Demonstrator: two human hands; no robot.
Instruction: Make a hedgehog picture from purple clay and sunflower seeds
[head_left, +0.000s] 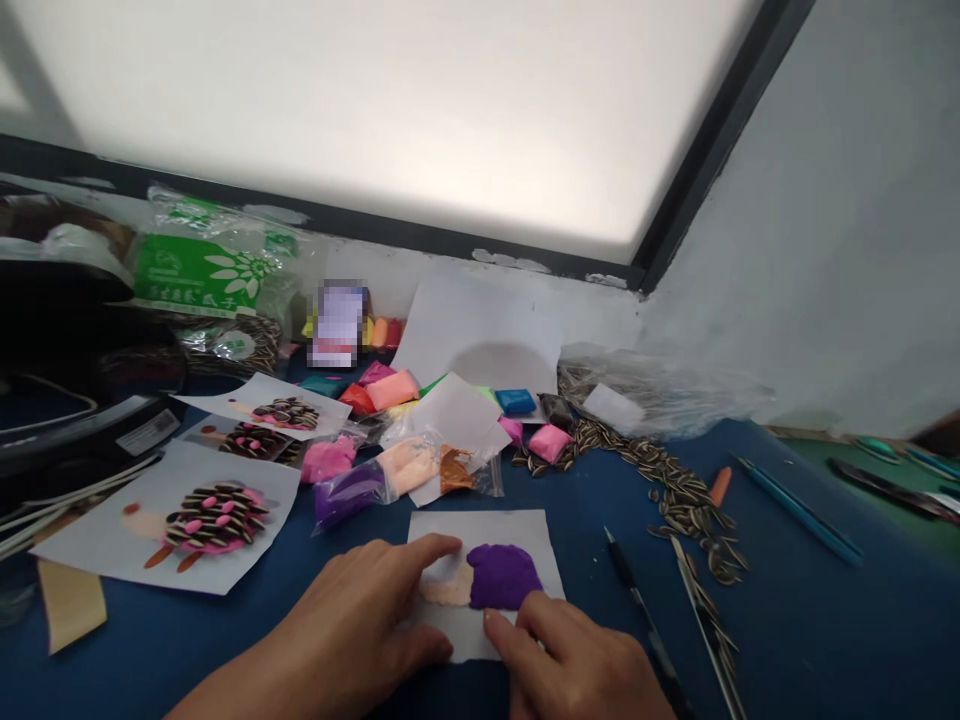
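A small white paper (517, 636) lies on the blue tabletop with flattened clay on it. A purple clay piece (506, 576) sits against a paler peach clay piece (448, 588). My left hand (367, 610) rests at the paper's left side, open, with index finger and thumb apart; the fingertip reaches the top of the peach clay. My right hand (574, 655) is closed, its thumb and bent index finger at the lower edge of the purple clay. Its other fingers are curled under and partly hidden.
Finished hedgehog pictures (214, 515) lie left. Behind are bagged clay packs (409, 465) and a green seed bag (202, 275). Sunflower seeds (679, 490) trail down the right, beside a black pen (637, 595), metal tweezers (705, 625) and a blue tool (799, 510).
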